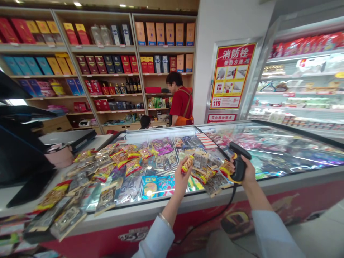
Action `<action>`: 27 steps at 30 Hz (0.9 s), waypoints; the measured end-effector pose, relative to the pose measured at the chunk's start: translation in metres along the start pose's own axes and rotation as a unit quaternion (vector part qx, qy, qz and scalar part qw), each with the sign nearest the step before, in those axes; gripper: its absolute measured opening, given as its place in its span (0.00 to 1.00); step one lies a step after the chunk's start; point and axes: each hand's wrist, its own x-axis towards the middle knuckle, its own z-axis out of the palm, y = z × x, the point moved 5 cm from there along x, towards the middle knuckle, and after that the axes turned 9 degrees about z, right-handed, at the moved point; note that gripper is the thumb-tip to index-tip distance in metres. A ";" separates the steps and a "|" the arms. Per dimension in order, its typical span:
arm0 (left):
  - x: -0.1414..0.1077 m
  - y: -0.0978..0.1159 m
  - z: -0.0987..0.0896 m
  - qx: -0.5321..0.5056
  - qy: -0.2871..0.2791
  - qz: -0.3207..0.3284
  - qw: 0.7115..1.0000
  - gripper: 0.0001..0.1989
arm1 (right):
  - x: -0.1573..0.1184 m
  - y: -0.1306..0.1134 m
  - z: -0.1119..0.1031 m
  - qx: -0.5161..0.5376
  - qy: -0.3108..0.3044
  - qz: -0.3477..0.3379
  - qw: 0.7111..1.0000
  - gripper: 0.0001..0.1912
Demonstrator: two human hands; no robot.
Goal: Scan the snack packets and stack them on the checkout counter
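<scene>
left hand (pixel 181 179) holding snack packet (pixel 188 163), right hand (pixel 249 172) gripping scanner (pixel 238 170) (corded)

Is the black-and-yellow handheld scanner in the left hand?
No, the right hand grips the black-and-yellow handheld scanner, while the left hand holds a small yellow-and-red plastic snack packet.

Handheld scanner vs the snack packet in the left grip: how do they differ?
Colour: the handheld scanner is mostly black with yellow parts; the snack packet is printed yellow and red.
Size: the scanner looks larger, the packet smaller.
Attachment: the scanner has a dark cable trailing from its handle; the packet has none visible.
Hand: the scanner is in the right grip, the packet in the left grip.
Shared: both are held and show yellow.
</scene>
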 end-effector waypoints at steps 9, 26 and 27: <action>0.037 0.010 0.061 0.363 -0.206 0.263 0.870 0.22 | 0.014 0.016 -0.049 0.063 0.043 -0.015 0.997 0.16; 0.083 -0.051 0.046 0.317 -0.183 0.051 0.929 0.26 | 0.013 0.023 -0.054 0.081 0.071 -0.010 0.994 0.18; 0.082 -0.052 0.045 0.319 -0.182 0.048 0.929 0.26 | 0.013 0.023 -0.054 0.081 0.069 -0.010 0.994 0.18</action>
